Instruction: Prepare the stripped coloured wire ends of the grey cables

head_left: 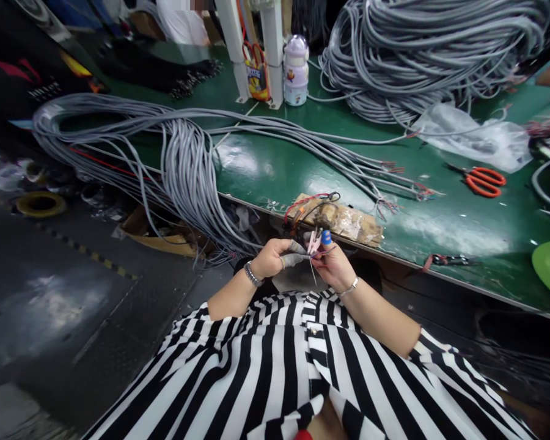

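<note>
My left hand [274,258] is closed, its thumb and forefinger wrapped in greyish tape. Their tips pinch together at a few thin wires [315,275] between my two hands. My right hand [333,264] is closed too, with blue tape round the thumb. In its fingers is a small pale pink clip-like piece [313,242], right at the wires. Thin red and blue strands stick out by the right fingers. Both hands are just off the front edge of the green table [252,174]. Just beyond them lies a worn, taped wooden block [348,223] with a soldered-looking lump and leads.
Grey cables [190,159] drape over the table edge at left, their stripped ends by the block. A big cable coil [431,55] lies at back right. Orange-handled scissors [484,181], pliers [451,260], a plastic bag [481,137] and a bottle [296,73] are on the table.
</note>
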`<state>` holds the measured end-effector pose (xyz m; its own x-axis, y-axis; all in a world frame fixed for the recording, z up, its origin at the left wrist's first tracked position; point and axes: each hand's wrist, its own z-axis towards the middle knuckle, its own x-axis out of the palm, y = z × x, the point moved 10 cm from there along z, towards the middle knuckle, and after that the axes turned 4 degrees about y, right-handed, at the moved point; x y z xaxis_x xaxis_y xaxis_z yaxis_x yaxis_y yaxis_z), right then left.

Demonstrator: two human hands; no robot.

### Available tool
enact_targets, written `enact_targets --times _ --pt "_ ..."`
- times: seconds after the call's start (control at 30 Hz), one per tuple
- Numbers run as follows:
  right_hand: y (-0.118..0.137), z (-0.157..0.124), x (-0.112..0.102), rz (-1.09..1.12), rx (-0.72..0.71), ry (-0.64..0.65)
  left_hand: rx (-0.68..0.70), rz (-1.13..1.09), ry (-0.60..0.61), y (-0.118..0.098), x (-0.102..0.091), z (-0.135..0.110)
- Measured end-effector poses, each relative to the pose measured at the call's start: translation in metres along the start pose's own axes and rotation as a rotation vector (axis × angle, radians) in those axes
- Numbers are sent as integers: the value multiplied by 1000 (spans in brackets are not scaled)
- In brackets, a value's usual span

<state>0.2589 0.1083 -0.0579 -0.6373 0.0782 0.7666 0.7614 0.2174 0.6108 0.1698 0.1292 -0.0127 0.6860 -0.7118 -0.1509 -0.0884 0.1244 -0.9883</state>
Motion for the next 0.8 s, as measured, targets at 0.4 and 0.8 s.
enact_targets --times 0.4,0.8 --pt "-23 -15 -20 -19 123 -32 -3 -55 93 -12 8 -55" --pt "-50 -24 -5 -190 236 159 -149 -836 -480 47 -40 -86"
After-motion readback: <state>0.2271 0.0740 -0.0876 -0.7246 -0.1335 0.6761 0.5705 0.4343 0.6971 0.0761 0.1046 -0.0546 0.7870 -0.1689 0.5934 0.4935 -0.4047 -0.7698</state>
